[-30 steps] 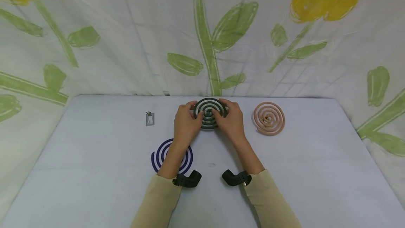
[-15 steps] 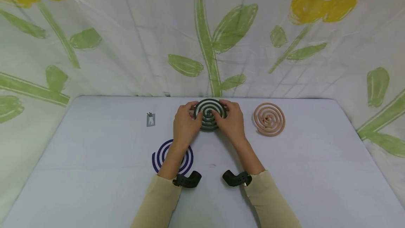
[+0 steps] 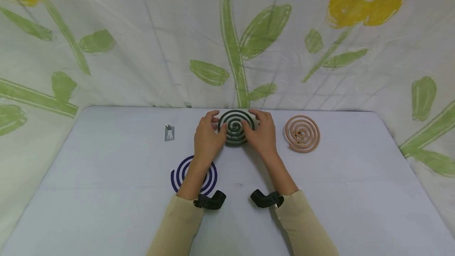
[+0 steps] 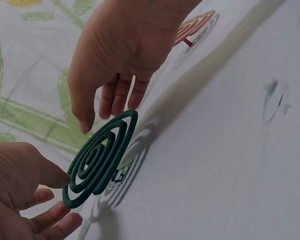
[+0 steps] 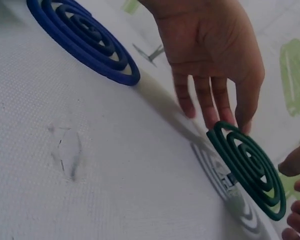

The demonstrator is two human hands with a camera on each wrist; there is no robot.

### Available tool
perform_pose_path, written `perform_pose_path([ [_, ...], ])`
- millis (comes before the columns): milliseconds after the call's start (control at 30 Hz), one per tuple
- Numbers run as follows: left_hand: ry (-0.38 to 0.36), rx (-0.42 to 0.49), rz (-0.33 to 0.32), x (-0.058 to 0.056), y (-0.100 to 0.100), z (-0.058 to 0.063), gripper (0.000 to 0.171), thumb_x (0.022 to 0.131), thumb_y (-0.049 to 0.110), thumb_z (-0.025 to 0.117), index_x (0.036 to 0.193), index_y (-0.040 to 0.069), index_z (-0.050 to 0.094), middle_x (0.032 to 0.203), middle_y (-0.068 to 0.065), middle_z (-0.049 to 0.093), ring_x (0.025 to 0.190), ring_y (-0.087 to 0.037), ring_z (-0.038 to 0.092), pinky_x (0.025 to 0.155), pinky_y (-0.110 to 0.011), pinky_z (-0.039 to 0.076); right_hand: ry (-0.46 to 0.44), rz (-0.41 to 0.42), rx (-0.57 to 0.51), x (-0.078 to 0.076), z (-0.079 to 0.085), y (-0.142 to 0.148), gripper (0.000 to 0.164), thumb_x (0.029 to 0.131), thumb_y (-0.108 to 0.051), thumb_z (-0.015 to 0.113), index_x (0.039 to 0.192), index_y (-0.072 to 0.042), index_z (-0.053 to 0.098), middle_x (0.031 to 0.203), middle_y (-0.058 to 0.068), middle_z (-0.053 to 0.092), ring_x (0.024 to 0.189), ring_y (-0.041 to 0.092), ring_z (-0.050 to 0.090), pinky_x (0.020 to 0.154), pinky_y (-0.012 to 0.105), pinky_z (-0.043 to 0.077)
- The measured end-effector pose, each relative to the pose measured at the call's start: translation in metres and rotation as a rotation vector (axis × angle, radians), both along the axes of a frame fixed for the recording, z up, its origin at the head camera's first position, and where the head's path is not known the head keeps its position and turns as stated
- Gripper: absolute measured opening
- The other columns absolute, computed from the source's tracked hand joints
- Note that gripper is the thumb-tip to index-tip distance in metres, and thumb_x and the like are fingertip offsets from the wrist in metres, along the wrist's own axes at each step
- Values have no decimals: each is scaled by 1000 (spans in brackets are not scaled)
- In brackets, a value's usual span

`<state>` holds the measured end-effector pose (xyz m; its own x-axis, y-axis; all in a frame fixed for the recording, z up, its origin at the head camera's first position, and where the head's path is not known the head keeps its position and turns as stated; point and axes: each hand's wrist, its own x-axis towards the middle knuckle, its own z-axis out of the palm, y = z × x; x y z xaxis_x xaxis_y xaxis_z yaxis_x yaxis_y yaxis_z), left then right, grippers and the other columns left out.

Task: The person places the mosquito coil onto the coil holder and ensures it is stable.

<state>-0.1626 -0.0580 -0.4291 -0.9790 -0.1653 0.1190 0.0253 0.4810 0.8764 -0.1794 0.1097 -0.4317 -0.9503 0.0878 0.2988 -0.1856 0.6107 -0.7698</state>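
A green mosquito coil sits at the far middle of the table, raised on a small metal stand that shows beneath it in the left wrist view. My left hand is at its left edge, thumb tip right at the rim and fingers loosely bent. On the other side my right hand is spread, its fingertips a little apart from the coil in the right wrist view. Neither hand grips it. Under my left forearm lies a blue mosquito coil, partly hidden in the head view.
To the right is a tan mosquito coil, raised over the table with a bit of red under it. A small metal coil stand lies at the back left. Behind the white table hangs a flower-painted cloth.
Both hands have loosened from the green coil, the fingers and thumbs spreading outward, the right hand shifting slightly right. The coil stays in place.
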Motion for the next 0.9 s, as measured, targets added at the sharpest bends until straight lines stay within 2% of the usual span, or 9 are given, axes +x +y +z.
perform_pose_path([
  [300,-12,-2,3,0,-7,1,46,98,19,69,142,8,62,125,-19,72,115,-36,72,99,-56,57,-60,23,-7,-1,5,6,44,96,-19,74,137,-3,67,138,24,63,128,40,62,106,54,55],
  [633,-33,-43,-67,-2,-18,3,52,102,24,66,149,5,57,137,-20,67,127,-37,66,108,-57,53,-74,114,-4,-3,16,14,46,99,-20,71,140,-1,63,141,23,62,131,40,61,112,53,52],
  [833,-33,-90,-133,1,-26,13,57,104,27,64,155,6,50,146,-19,63,136,-36,60,114,-58,49,-93,136,96,5,25,12,53,101,-26,69,147,-2,58,148,21,59,137,40,57,116,56,47],
  [900,-34,-93,-174,4,-32,17,60,104,28,64,157,5,47,148,-20,60,139,-37,58,116,-57,48,-105,144,112,9,29,10,54,102,-29,69,149,-4,56,151,20,57,139,40,55,117,57,46],
])
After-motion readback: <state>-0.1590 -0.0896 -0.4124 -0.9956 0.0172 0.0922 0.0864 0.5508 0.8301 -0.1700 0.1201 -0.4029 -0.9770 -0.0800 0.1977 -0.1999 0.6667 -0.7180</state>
